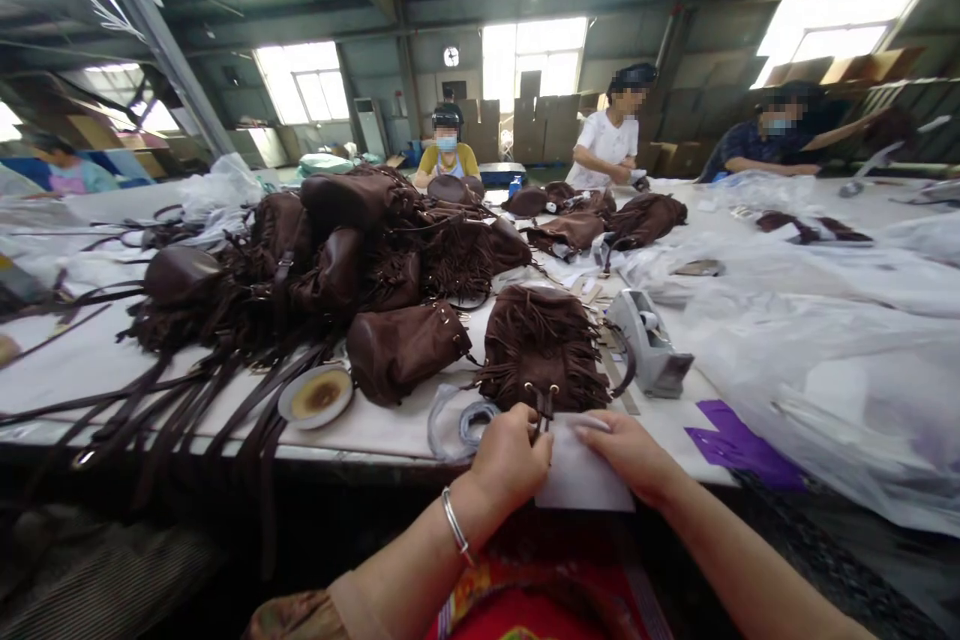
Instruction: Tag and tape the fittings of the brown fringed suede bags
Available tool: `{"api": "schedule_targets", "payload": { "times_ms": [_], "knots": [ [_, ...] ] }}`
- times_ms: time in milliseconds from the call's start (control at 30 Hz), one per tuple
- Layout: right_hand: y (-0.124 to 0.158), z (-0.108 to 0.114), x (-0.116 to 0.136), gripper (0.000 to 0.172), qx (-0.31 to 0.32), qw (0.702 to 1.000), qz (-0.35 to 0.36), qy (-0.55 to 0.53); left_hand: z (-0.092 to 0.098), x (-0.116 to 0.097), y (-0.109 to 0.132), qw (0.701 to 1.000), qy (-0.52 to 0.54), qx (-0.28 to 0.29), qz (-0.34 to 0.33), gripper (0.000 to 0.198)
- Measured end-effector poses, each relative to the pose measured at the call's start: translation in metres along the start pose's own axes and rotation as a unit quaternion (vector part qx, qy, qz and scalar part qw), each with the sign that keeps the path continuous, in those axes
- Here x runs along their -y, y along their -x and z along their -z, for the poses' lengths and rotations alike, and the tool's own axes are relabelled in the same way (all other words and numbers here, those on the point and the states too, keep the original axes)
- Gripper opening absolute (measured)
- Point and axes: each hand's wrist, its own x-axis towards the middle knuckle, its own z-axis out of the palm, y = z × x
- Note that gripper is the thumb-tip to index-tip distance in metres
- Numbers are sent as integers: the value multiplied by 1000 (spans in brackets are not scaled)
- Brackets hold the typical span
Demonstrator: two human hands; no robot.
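Observation:
A dark brown fringed bag (546, 350) lies on the table in front of me, its eyelets and drawstring cord ends toward me. My left hand (514, 455) is closed around the cords (541, 410) below the eyelets. My right hand (626, 455) pinches a white sheet (581, 480), perhaps paper or thin foam, at its upper right. The sheet hangs over the table's front edge beside the left fingers; whether those fingers also touch it I cannot tell. Left of the bag lies another brown bag (407, 350) on its side, near a coil of clear strip (474, 423).
A heap of brown bags (337, 240) with trailing straps covers the left side. Nearby are a dish of brownish stuff (319, 395) and a grey tape dispenser (649, 345). Clear plastic (840, 370) and a purple piece (746, 445) lie to the right. Several co-workers are across the table.

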Motion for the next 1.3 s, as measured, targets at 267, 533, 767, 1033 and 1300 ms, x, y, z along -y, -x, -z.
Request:
{"api": "schedule_targets", "payload": {
  "times_ms": [267,533,767,1033,1300],
  "knots": [
    [-31,-33,-10,34,24,968,-33,-248,-4,-6,15,999,39,-29,3,17],
    [-33,-27,-6,20,94,947,-111,-285,-37,-2,16,980,183,-23,74,10],
    [-28,-36,15,29,42,968,-70,-236,-30,6,22,989,145,-18,14,20],
    [-24,-28,23,34,61,971,-89,-214,-6,29,5,962,208,-126,123,23],
    [-26,-22,18,38,14,986,-61,-152,-28,26,-16,895,390,41,214,37]
  ]
}}
